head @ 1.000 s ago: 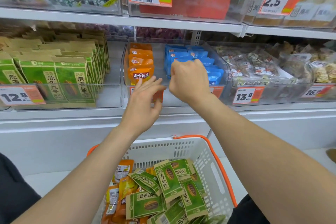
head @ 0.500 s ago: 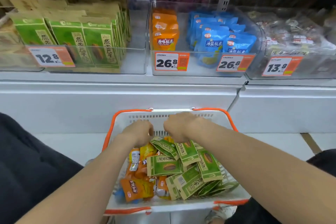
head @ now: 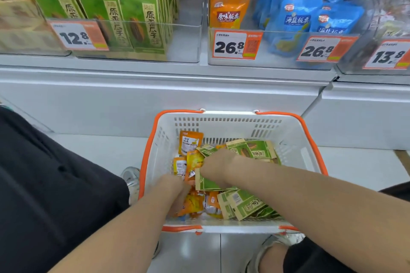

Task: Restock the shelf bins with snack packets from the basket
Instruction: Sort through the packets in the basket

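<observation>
Left hand (head: 173, 186) and right hand (head: 218, 162) are sunk in the basket (head: 295, 139) among orange packets (head: 190, 142) and green packets (head: 246, 204), evidently picking stock. Fingers are buried under packets: pinching or spread, cannot tell. Matching shelf bins (head: 186, 42) stand above the fingers.

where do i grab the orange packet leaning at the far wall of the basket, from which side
Pinch the top edge of the orange packet, coming from above. It seems to lean nearly upright against the far wall of the basket, so its top edge stands free while its lower end sits behind other packets.
</observation>
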A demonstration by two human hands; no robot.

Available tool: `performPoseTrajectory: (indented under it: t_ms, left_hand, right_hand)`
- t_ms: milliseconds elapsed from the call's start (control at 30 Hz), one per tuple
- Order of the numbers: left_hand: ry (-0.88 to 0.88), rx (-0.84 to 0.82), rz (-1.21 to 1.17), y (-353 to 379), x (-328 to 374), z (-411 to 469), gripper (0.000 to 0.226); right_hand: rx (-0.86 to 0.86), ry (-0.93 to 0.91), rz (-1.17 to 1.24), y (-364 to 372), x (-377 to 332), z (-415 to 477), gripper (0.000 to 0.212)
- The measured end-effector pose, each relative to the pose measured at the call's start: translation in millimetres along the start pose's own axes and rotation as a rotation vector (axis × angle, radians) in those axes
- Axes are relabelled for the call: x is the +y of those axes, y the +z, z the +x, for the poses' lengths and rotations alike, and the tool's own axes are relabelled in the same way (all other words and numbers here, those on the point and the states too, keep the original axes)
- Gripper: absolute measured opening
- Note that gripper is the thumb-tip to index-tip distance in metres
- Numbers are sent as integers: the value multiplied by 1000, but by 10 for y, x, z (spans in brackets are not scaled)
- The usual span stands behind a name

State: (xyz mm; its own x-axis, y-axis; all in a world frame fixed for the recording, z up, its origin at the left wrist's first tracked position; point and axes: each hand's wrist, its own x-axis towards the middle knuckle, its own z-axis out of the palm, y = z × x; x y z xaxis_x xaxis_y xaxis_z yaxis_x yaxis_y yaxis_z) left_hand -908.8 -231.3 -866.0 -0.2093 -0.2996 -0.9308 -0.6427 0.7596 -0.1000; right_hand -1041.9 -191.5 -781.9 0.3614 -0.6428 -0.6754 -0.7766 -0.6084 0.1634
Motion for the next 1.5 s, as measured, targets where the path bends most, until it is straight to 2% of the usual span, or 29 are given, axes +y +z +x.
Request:
performPoseTrajectory:
  t_ms: [67, 100, 200, 300, 400, 500, 600, 667, 733, 867, 933, 967, 1033, 1100, 1167, 1300, 1400, 1500]
  left_hand:
    - [41, 6, -126, 3, -65, 71, 101]
    - [64, 1, -180, -15, -95, 91, 99]
    - [161, 20, -416, -91, -156, 158, 68]
    - [182, 95, -694, -204, -200, 141, 37]
    - [127, 178, -679, -376, -292, 13, 41]
    - [95, 240, -762, -584, -369, -172, 39]
    - [143, 370, -960, -776, -390, -395, 35]
    - [179, 493, -1109, -909, -345, -570, 36]
    - [217, 623, -1233, -1045, -289, -753, 39]
    - [341, 813, -1458, -1252, -232, -1001, 56]
    - [377, 1012, -1541, -1337, -213, -1051, 60]
    - [396, 1159, -1564, -1378, -207, -1065, 53]
    - [440, 1422, -1560, -1443, -196, -1093, 34]
    - [435, 1601, -1478, -1500, -182, -1144, 21]
    - [394, 1746, -1351, -1538, -181, -1220, 22]
    - [332, 1934, -1074, -1577, -194, -1286, 41]
    - [182, 1978, -852, -1615, -195, -1318, 58]
    - [128, 1901, -726, -1665, -219, -1350, 75]
  right_hand:
    - [-4, 20, -10, 24, 15, 22, 9]
    - [-7, 30, -6, 36, 25, 28, 9]
    - [-21, 51, 0, 35, 69, 13, 8]
    - [-27, 74, 10, 36, 128, 0, 11]
    - [-37, 121, 74, 16, 201, -54, 10]
    - [-10, 221, 311, 5, 310, -102, 9]
    - [65, 273, 682, -69, 423, -207, 29]
    - [107, 276, 929, -150, 480, -289, 55]
    - [209, 294, 1056, -200, 522, -324, 60]
    - [465, 471, 1016, -217, 705, -338, 34]
    - [651, 545, 1050, -283, 789, -424, 30]
    - [764, 591, 1047, -334, 824, -485, 23]
    - [1010, 708, 1011, -449, 888, -601, 17]
    - [1221, 773, 944, -591, 967, -730, 22]
    - [1415, 770, 837, -739, 1081, -845, 20]
    - [1695, 648, 696, -1046, 1377, -1072, 37]
    - [1775, 612, 596, -1215, 1607, -1159, 30]
    - [1613, 535, 704, -1253, 1843, -1176, 22]
